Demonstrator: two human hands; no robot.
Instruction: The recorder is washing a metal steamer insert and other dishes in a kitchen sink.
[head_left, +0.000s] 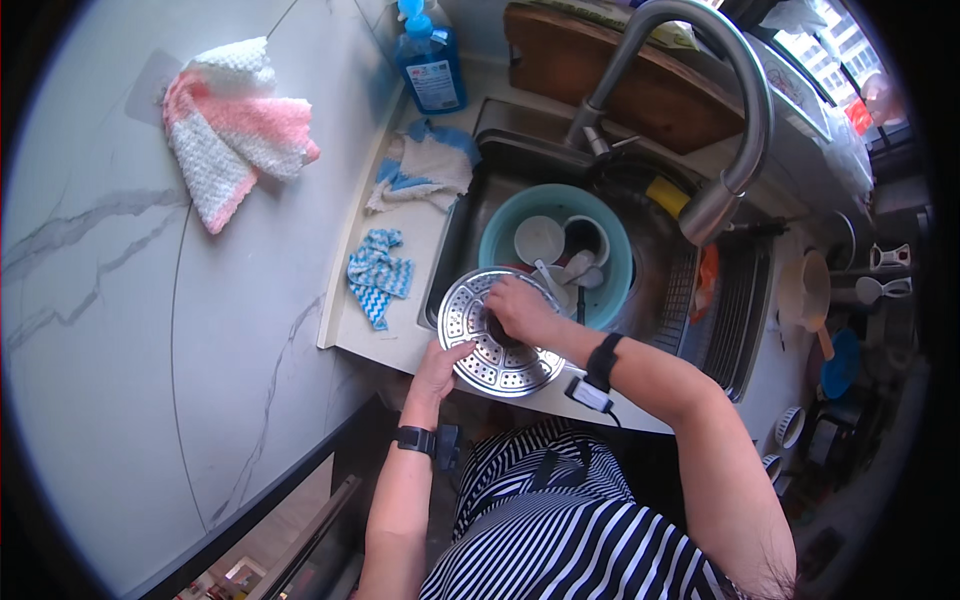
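Observation:
A round perforated metal steamer plate (480, 370) is held tilted over the front edge of the sink. My left hand (441, 369) grips its lower left rim, with the thumb on top. My right hand (519, 309) lies on the plate's upper middle with its fingers bent, over a dark item that is mostly hidden; what it is I cannot tell. Just behind the plate, in the sink, stands a turquoise plastic basin (504, 210) with a white bowl (539, 239), a mug (604, 244) and a white spoon (551, 281) among other dishes.
A curved metal faucet (759, 112) arches over the sink's right side. A wire rack (679, 300) sits at the right. Left of the sink lie a blue-and-white cloth (435, 169) and a zigzag-patterned cloth (380, 274), with a blue soap bottle (431, 71) behind. A pink-and-white cloth (232, 127) hangs on the wall.

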